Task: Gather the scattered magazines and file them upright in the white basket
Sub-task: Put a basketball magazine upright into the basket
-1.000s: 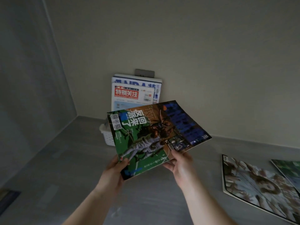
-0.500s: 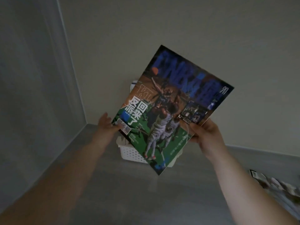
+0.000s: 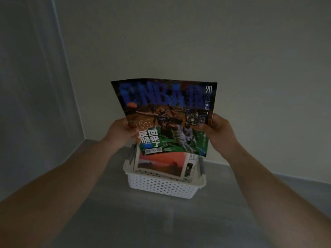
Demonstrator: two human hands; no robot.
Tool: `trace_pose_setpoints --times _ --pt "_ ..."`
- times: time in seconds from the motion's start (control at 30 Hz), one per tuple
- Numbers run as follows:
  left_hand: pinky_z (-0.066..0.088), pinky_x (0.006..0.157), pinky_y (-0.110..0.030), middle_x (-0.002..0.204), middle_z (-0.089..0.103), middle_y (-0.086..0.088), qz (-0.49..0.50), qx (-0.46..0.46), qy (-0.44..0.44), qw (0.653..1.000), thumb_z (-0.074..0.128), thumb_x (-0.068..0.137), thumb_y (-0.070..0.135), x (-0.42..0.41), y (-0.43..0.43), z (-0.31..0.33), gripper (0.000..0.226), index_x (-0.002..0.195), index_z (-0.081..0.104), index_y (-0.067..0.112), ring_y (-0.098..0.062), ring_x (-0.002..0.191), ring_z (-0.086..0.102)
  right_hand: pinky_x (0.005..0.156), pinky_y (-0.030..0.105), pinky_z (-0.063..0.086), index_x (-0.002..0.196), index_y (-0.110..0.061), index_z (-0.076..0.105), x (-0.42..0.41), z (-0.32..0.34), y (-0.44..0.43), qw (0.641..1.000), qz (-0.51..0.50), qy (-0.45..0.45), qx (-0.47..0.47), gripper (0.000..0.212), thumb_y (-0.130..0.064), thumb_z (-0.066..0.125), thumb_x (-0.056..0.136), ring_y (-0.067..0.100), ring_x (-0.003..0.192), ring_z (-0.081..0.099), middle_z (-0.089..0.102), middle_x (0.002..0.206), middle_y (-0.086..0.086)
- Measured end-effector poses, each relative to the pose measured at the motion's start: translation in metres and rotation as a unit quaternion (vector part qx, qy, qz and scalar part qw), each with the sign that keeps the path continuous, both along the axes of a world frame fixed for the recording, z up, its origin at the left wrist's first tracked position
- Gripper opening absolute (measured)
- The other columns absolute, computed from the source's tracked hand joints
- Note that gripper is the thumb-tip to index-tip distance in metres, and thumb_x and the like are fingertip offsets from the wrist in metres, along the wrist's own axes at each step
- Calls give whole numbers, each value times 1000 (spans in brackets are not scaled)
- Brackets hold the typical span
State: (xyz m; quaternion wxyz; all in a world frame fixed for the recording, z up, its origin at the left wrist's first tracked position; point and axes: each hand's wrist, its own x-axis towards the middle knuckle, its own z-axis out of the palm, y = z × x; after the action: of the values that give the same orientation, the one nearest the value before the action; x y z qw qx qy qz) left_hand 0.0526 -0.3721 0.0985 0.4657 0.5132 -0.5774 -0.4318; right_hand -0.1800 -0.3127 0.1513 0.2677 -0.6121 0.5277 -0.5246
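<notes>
On the near grey counter [image 3: 143,221] nothing of the task is seen; the white basket [image 3: 161,185] is set further back, close to the wall. One magazine with a reddish cover [image 3: 161,163] is already stood in it, leaning slightly. Above the basket, the NBA magazine [image 3: 166,115] is held upright with its cover turned to the camera. Its left edge is pinched by the left grip [image 3: 123,129] and its right edge by the right grip [image 3: 217,130], with the fingers of both curled round the paper. Its lower edge is hung over the filed magazine, not yet seated in the basket. The filing step is judged to be in hand. A straight lowering is called for next, so that the pages are kept from buckling, followed by release. Behind everything the plain wall [image 3: 197,42] is seen.
</notes>
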Motion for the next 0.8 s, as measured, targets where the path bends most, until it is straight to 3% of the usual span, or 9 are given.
trace_pose_setpoints --times 0.13,0.2,0.27,0.33,0.4,0.47,0.53,0.63,0.8 --pt "54 63 -34 67 54 -7 7 21 -19 1000 49 83 -11 -1 -3 -15 21 82 56 9 -16 53 59 61 1 46 112 -1 56 -2 -15 -10 1000 -1 -18 24 35 15 45 83 -3 65 61 55 104 2" --pt "53 70 -37 71 55 -7 9 20 -34 999 51 83 -9 0 -5 -22 19 101 56 -5 -19 59 56 57 2 47 113 4 54 -2 -21 -13 998 5 -42 42 34 16 43 84 -2 60 61 55 106 7" --pt "55 60 -24 73 56 -8 20 26 -39 999 51 83 -9 0 -7 -25 29 112 51 -9 -16 55 58 59 4 49 112 3 55 0 -23 -16 997 11 -54 53 32 14 42 85 -1 65 62 56 106 8" --pt "57 67 -32 80 61 -18 27 20 -33 999 50 83 -9 0 -8 -25 30 113 50 -10 -23 60 57 60 3 49 111 0 56 1 -22 -19 997 14 -52 52 31 12 43 86 -2 69 62 58 106 5" --pt "56 76 -43 83 63 -25 28 3 -41 999 50 83 -8 3 -11 -21 17 97 58 -2 -28 62 58 68 7 52 114 -1 56 2 -21 -22 997 16 -60 48 33 11 43 86 6 68 64 58 106 4" --pt "58 64 -28 70 60 -14 37 -13 -64 997 51 83 -8 6 -13 -16 21 75 56 11 -14 51 62 78 18 54 116 -1 55 2 -21 -25 996 17 -75 49 34 11 44 86 5 70 65 58 108 5" --pt "57 71 -34 77 59 -16 32 -20 -75 996 51 83 -8 8 -15 -15 11 87 58 -1 -16 53 59 73 14 55 116 0 54 0 -26 -28 994 13 -94 52 35 12 44 86 -3 65 66 59 107 6" --pt "51 83 -50 90 59 -22 15 6 -100 995 51 83 -8 6 -15 -19 28 111 52 -11 -25 63 56 64 10 54 115 5 54 -4 -38 -31 991 0 -116 68 33 14 45 84 -6 60 65 70 81 -5" --pt "34 66 -22 105 66 -25 30 -1 -251 968 58 82 8 -3 -10 -35 21 99 62 -4 -33 96 61 58 21 58 115 8 51 -14 -61 -33 978 -3 -174 112 34 17 42 84 3 55 67 69 54 -17"
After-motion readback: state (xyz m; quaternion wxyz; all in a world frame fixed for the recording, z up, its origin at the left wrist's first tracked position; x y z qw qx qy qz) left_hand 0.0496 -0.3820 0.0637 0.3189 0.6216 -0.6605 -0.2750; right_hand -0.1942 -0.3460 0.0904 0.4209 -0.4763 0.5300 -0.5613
